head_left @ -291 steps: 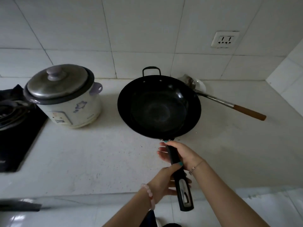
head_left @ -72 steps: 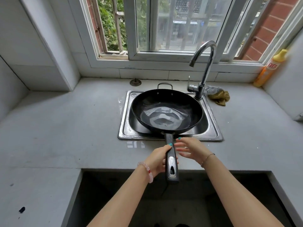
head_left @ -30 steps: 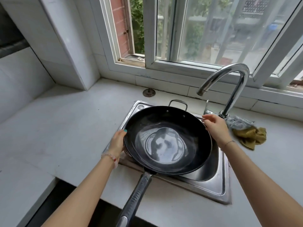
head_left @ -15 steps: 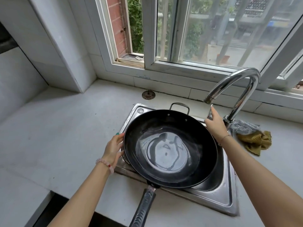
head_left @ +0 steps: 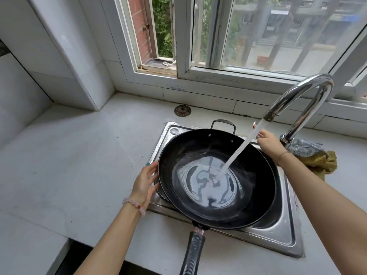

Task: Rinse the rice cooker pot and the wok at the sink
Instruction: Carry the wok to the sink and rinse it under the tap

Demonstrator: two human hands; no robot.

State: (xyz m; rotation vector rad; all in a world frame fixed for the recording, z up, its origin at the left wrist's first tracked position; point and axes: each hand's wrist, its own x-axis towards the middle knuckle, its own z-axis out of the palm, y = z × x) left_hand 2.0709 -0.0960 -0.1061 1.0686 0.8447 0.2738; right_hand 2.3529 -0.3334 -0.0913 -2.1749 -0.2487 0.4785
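The black wok (head_left: 190,153) sits tilted in the steel sink (head_left: 278,239), its long handle (head_left: 193,253) pointing toward me over the counter edge. Water (head_left: 238,153) streams from the curved faucet (head_left: 303,90) into the wok and pools in its bottom. My left hand (head_left: 144,183) rests against the wok's left outer wall with fingers fairly straight. My right hand (head_left: 268,143) is behind the wok's far right rim at the faucet base, fingers curled on the faucet lever, which the hand hides. The rice cooker pot is not in view.
A mesh scrubber (head_left: 303,147) and a yellow-brown cloth (head_left: 321,161) lie right of the faucet. A round metal strainer (head_left: 182,110) lies on the counter behind the sink. The window sill runs along the back; a tiled wall column stands at the left.
Water now runs from the faucet into the wok; half a second ago it did not. My right hand stays at the lever, my left hand stays at the wok's left side.
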